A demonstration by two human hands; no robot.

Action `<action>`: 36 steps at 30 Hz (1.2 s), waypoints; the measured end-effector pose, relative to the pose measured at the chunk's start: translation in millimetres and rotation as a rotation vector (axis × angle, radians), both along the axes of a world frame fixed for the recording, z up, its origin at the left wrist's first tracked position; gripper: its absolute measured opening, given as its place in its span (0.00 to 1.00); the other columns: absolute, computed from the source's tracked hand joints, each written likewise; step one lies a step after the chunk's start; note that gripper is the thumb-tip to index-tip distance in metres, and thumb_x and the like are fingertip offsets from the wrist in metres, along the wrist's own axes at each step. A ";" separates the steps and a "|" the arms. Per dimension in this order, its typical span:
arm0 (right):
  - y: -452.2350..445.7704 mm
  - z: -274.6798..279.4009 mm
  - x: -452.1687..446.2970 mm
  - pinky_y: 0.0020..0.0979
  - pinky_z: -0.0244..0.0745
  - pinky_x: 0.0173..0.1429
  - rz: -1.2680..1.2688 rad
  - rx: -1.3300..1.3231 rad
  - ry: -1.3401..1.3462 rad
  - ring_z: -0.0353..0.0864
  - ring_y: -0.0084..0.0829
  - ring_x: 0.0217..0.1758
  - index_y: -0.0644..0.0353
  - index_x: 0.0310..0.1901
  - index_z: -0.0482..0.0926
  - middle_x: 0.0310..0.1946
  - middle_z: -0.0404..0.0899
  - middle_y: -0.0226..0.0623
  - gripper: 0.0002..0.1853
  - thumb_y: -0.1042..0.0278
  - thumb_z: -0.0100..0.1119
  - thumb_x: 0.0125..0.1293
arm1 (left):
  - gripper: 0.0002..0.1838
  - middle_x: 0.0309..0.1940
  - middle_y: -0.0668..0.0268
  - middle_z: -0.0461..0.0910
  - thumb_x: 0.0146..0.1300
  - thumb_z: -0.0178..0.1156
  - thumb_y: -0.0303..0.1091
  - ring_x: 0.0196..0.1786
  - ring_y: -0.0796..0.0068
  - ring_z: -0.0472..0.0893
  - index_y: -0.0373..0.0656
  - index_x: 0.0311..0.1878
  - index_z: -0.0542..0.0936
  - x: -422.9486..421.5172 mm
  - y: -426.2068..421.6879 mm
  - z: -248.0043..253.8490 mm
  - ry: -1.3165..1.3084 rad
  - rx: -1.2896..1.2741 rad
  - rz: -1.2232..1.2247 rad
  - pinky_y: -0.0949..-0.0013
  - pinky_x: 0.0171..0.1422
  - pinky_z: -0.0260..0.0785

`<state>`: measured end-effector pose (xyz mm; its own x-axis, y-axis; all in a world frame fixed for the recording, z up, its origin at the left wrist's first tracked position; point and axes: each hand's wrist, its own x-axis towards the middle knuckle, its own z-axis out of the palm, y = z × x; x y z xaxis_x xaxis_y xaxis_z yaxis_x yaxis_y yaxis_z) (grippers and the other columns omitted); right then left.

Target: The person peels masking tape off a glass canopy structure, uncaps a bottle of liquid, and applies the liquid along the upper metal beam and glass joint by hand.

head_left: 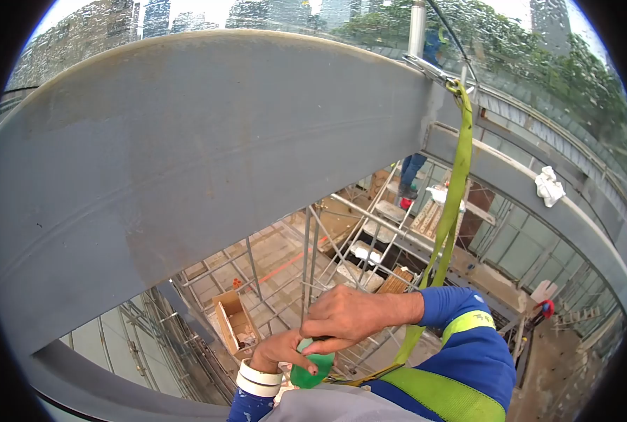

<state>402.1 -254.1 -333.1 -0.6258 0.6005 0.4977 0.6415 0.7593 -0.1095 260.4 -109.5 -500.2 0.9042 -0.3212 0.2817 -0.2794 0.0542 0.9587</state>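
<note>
In front of my body, both hands are together over a green rounded piece (313,368) whose exact kind I cannot make out. My left hand (282,349) is closed on its upper edge, with the thumb lying across it. My right hand (346,315) reaches over from the right with its fingers bent and pressed together against the left fingertips. Whatever sits between the right fingers is hidden. Two white bands like tape rolls (259,380) circle my left wrist. A yellow-green webbing strap (457,190) runs from a metal hook down past my right arm.
A large grey steel beam (208,162) spans the view ahead. Far below are scaffold poles (308,253), a cardboard box (233,321) and stacked planks. Another person's legs (412,169) show on the scaffold. A white cloth (550,186) lies on the curved right-hand beam.
</note>
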 end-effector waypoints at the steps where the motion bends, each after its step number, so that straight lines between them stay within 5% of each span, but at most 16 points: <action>1: -2.8 7.8 9.0 0.39 0.71 0.26 -0.010 -0.005 0.004 0.77 0.41 0.20 0.58 0.35 0.76 0.18 0.72 0.33 0.17 0.53 0.65 0.73 | 0.36 0.56 0.65 0.84 0.54 0.81 0.32 0.57 0.73 0.81 0.39 0.66 0.78 -6.7 -9.8 14.0 0.096 -0.034 0.178 0.64 0.65 0.73; 3: -10.0 19.6 27.2 0.45 0.75 0.30 -0.506 -0.418 -0.093 0.82 0.47 0.26 0.57 0.42 0.74 0.21 0.76 0.36 0.19 0.47 0.60 0.75 | 0.38 0.56 0.65 0.83 0.54 0.81 0.34 0.57 0.71 0.82 0.40 0.68 0.76 -0.8 -30.4 37.3 0.109 -0.123 0.344 0.65 0.63 0.73; 5: -15.3 12.8 37.7 0.46 0.77 0.32 -0.479 -0.413 -0.085 0.83 0.48 0.29 0.57 0.45 0.73 0.23 0.77 0.37 0.19 0.47 0.59 0.75 | 0.38 0.56 0.66 0.83 0.56 0.81 0.35 0.57 0.73 0.81 0.40 0.69 0.75 8.7 -39.1 35.9 -0.041 0.189 0.920 0.65 0.62 0.73; 7: -20.3 10.8 43.7 0.47 0.78 0.34 -0.452 -0.406 -0.075 0.84 0.50 0.32 0.58 0.49 0.73 0.25 0.78 0.38 0.20 0.47 0.58 0.76 | 0.37 0.56 0.66 0.82 0.57 0.80 0.36 0.56 0.74 0.81 0.42 0.69 0.75 7.6 -35.2 45.1 -0.031 0.148 0.855 0.66 0.63 0.72; 10: -33.8 17.2 41.6 0.46 0.81 0.43 -0.188 -0.440 -0.147 0.84 0.46 0.46 0.57 0.54 0.72 0.41 0.78 0.44 0.15 0.57 0.58 0.77 | 0.35 0.53 0.66 0.83 0.57 0.80 0.37 0.56 0.75 0.80 0.43 0.67 0.77 4.6 -29.2 43.4 0.089 -0.014 0.313 0.68 0.63 0.71; 13: -49.2 28.4 33.0 0.46 0.81 0.43 -0.161 -0.407 -0.274 0.83 0.45 0.48 0.55 0.57 0.72 0.46 0.76 0.42 0.16 0.61 0.60 0.74 | 0.34 0.51 0.68 0.83 0.57 0.81 0.38 0.55 0.76 0.79 0.43 0.65 0.78 4.6 -30.6 35.8 0.068 0.074 0.246 0.69 0.63 0.70; 15: -50.7 19.4 40.6 0.46 0.81 0.43 -0.176 -0.419 -0.326 0.82 0.43 0.51 0.56 0.60 0.72 0.50 0.74 0.42 0.19 0.61 0.62 0.72 | 0.32 0.50 0.68 0.83 0.57 0.81 0.38 0.54 0.77 0.80 0.42 0.63 0.78 0.6 -38.9 43.6 0.099 0.053 0.337 0.69 0.61 0.71; 17: -48.9 18.2 37.0 0.43 0.79 0.42 -0.225 -0.356 -0.089 0.83 0.44 0.42 0.59 0.61 0.76 0.43 0.80 0.41 0.20 0.62 0.66 0.71 | 0.33 0.49 0.67 0.84 0.56 0.81 0.39 0.52 0.76 0.81 0.42 0.63 0.79 1.4 -39.8 29.4 0.077 0.047 0.412 0.68 0.59 0.73; 19: -49.5 22.3 36.0 0.41 0.79 0.41 -0.569 -0.648 -0.012 0.85 0.45 0.39 0.59 0.60 0.75 0.36 0.81 0.41 0.21 0.61 0.67 0.71 | 0.33 0.48 0.66 0.85 0.55 0.81 0.39 0.51 0.75 0.82 0.42 0.62 0.79 -0.1 -51.5 31.4 0.086 -0.007 0.592 0.68 0.57 0.74; 21: -43.2 1.6 46.3 0.39 0.79 0.41 -0.513 -0.492 -0.044 0.85 0.47 0.35 0.58 0.60 0.76 0.28 0.80 0.41 0.19 0.61 0.65 0.72 | 0.34 0.48 0.64 0.85 0.54 0.81 0.39 0.51 0.73 0.83 0.42 0.62 0.79 -1.4 -59.2 37.1 0.159 0.018 0.731 0.67 0.58 0.74; 26: -35.2 -10.2 53.4 0.45 0.84 0.53 -0.252 -0.393 -0.154 0.84 0.47 0.53 0.60 0.59 0.75 0.57 0.77 0.43 0.22 0.66 0.68 0.66 | 0.35 0.48 0.67 0.85 0.56 0.80 0.36 0.51 0.76 0.83 0.43 0.66 0.78 -6.5 -55.4 24.1 0.082 0.125 0.735 0.68 0.58 0.76; 33: -39.1 -10.5 52.5 0.43 0.80 0.52 -0.469 -0.567 -0.036 0.85 0.46 0.49 0.61 0.59 0.77 0.52 0.79 0.44 0.21 0.67 0.69 0.67 | 0.34 0.51 0.66 0.84 0.56 0.80 0.37 0.51 0.75 0.83 0.43 0.66 0.78 1.6 -65.3 14.4 0.108 0.144 0.855 0.67 0.58 0.75; 36: -44.1 -16.2 57.8 0.42 0.80 0.51 -0.325 -0.481 -0.019 0.84 0.47 0.49 0.60 0.55 0.80 0.50 0.80 0.43 0.17 0.70 0.69 0.66 | 0.35 0.52 0.59 0.84 0.56 0.80 0.43 0.54 0.63 0.84 0.42 0.64 0.77 4.4 -65.5 11.6 0.093 0.171 0.805 0.61 0.60 0.75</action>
<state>459.8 -298.2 -349.4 -0.3779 0.9191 0.1115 0.8385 0.3908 -0.3799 264.8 -175.0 -488.6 0.8931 0.4027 0.2004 -0.0898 -0.2769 0.9567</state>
